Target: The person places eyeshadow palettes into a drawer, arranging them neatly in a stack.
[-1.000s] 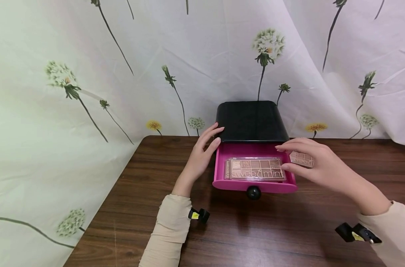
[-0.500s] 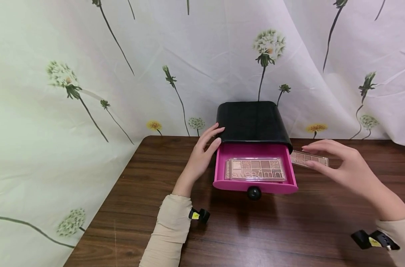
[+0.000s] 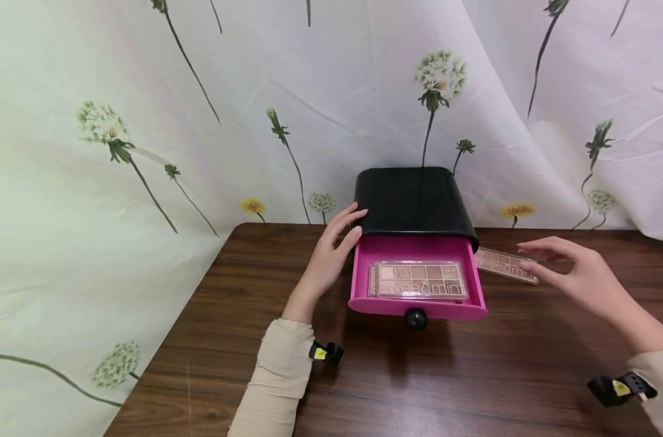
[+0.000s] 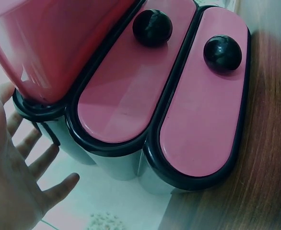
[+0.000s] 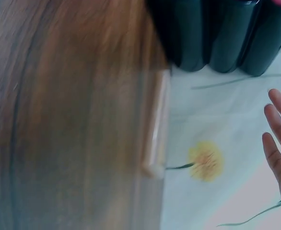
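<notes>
A black drawer box (image 3: 416,200) stands at the back of the table, its top pink drawer (image 3: 441,247) pulled out. Eyeshadow palettes with clear lids lie stacked in that drawer; the top palette (image 3: 421,280) reads "sweet mint". My left hand (image 3: 326,261) rests its fingertips against the box's left side, fingers spread. Another eyeshadow palette (image 3: 501,264) lies on the table right of the box, partly hidden behind it. Over its right end hovers my right hand (image 3: 580,276), fingers loosely bent; the right wrist view shows the fingers (image 5: 278,122) apart from the palette, holding nothing.
Below the pulled-out drawer, two lower pink drawers (image 4: 203,110) with black knobs are closed in the left wrist view. The brown wooden table (image 3: 244,285) ends at a white curtain (image 3: 331,109) printed with dandelions. The pulled-out drawer's black knob (image 3: 416,319) juts forward.
My right hand has moved right, away from the drawer, to above the palette on the table. The left hand and the drawer have stayed in place.
</notes>
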`<state>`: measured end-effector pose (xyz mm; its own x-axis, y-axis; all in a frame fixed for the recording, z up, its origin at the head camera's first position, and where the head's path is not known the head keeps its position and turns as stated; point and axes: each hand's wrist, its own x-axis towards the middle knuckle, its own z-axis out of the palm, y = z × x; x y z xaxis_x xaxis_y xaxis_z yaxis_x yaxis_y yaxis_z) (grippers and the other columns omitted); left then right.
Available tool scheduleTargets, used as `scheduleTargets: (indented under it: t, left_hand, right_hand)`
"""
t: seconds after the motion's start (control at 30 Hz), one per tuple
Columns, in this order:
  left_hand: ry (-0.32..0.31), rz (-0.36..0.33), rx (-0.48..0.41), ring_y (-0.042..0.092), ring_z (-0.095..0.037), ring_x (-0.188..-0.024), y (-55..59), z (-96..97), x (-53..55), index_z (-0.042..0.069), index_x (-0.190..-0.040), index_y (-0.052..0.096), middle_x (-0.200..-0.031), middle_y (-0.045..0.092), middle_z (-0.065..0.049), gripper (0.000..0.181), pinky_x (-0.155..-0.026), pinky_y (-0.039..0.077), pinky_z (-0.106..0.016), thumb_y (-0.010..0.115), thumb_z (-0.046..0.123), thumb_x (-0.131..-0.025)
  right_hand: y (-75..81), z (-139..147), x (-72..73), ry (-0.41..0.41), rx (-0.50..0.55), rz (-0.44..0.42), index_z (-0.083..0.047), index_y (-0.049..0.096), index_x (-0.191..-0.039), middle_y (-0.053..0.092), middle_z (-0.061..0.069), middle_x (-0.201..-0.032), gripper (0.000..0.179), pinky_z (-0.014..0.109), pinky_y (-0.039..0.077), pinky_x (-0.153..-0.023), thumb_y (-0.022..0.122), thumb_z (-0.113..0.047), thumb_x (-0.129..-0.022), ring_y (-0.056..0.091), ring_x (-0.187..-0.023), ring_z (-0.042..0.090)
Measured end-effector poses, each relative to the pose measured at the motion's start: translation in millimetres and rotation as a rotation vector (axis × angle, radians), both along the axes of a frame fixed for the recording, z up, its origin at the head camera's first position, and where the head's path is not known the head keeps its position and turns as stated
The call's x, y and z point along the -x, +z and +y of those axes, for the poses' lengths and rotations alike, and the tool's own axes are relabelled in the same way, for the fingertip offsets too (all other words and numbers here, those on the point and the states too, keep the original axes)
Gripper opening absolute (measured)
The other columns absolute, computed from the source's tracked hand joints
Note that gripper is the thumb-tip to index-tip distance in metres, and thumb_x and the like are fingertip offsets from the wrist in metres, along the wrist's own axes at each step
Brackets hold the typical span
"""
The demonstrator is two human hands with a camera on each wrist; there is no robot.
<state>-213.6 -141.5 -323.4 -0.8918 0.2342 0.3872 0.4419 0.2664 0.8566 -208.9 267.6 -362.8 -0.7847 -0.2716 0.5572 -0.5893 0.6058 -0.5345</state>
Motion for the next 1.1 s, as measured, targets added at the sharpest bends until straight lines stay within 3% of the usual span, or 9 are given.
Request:
scheduleTargets:
  t: [0.2,0.4,0.5,0.67,0.73,0.87,1.0,1.1]
  left_hand:
    - [0.000,0.002,0.002,0.023,-0.020,-0.147,-1.2,-0.5,0.5,0.005,-0.143,0.053,-0.158,0.034,-0.007,0.040,-0.112,0.028,-0.051,0.048,0.019,-0.105]
    - [0.002,0.011,-0.006,0.024,-0.020,-0.146,-1.8,-0.5,1.6,0.005,-0.142,0.053,-0.158,0.034,-0.008,0.040,-0.111,0.029,-0.051,0.048,0.019,-0.105]
    - [0.000,0.015,-0.004,0.024,-0.020,-0.146,-1.5,-0.2,1.8,0.005,-0.142,0.053,-0.158,0.034,-0.009,0.040,-0.112,0.029,-0.050,0.049,0.019,-0.105]
    - [-0.007,0.016,-0.003,0.023,-0.020,-0.147,-2.3,-0.1,2.9,0.004,-0.142,0.053,-0.158,0.033,-0.010,0.040,-0.113,0.028,-0.049,0.048,0.018,-0.105]
    - [-0.009,0.017,-0.007,0.023,-0.021,-0.147,-3.8,-0.3,4.0,0.004,-0.141,0.053,-0.158,0.033,-0.010,0.039,-0.112,0.028,-0.050,0.048,0.017,-0.105]
    - [-0.004,0.024,-0.013,0.023,-0.017,-0.147,-18.1,-2.2,16.3,0.010,-0.142,0.055,-0.158,0.034,-0.002,0.039,-0.112,0.028,-0.051,0.049,0.022,-0.105]
    - [0.008,0.051,-0.009,0.024,-0.010,-0.145,-32.3,-4.4,28.5,0.019,-0.141,0.056,-0.156,0.035,0.009,0.039,-0.112,0.029,-0.049,0.050,0.030,-0.105]
    - [0.010,0.062,-0.003,0.023,-0.007,-0.144,-35.3,-4.6,30.9,0.023,-0.141,0.057,-0.155,0.035,0.014,0.039,-0.112,0.029,-0.048,0.050,0.033,-0.104]
  right_hand:
    - [-12.8,13.3,11.6,-0.051,-0.025,-0.132,-0.009,0.071,-0.116,0.070,-0.016,-0.097,0.031,0.010,0.043,-0.071,0.077,-0.009,-0.086,0.061,-0.079,-0.005]
    - [-20.7,21.9,25.4,-0.066,-0.063,-0.170,-0.006,0.070,-0.115,0.067,-0.021,-0.095,0.031,0.010,0.044,-0.070,0.078,-0.013,-0.086,0.060,-0.079,-0.006]
    - [-23.9,27.0,32.2,-0.078,-0.070,-0.204,-0.003,0.069,-0.115,0.071,-0.009,-0.097,0.033,0.011,0.045,-0.068,0.079,-0.013,-0.086,0.061,-0.079,-0.006]
    - [-29.8,34.7,42.3,-0.104,-0.085,-0.301,0.002,0.065,-0.122,0.069,0.024,-0.108,0.041,0.013,0.046,-0.065,0.078,-0.017,-0.087,0.061,-0.077,-0.006]
    - [-33.1,37.5,47.1,-0.108,-0.103,-0.329,0.003,0.064,-0.124,0.067,0.028,-0.111,0.045,0.013,0.046,-0.065,0.078,-0.019,-0.087,0.060,-0.079,-0.007]
    - [-41.1,41.5,56.5,-0.101,-0.153,-0.375,0.005,0.061,-0.127,0.063,0.030,-0.118,0.053,0.011,0.042,-0.072,0.080,-0.022,-0.086,0.056,-0.088,-0.009]
    - [-47.0,40.1,63.8,-0.086,-0.179,-0.428,0.007,0.058,-0.130,0.060,0.031,-0.123,0.060,0.014,0.041,-0.076,0.081,-0.024,-0.084,0.059,-0.100,0.010]
    - [-49.5,36.7,67.6,-0.075,-0.193,-0.495,0.010,0.053,-0.133,0.052,0.034,-0.130,0.066,0.032,0.046,-0.087,0.080,-0.025,-0.084,0.056,-0.111,0.036]
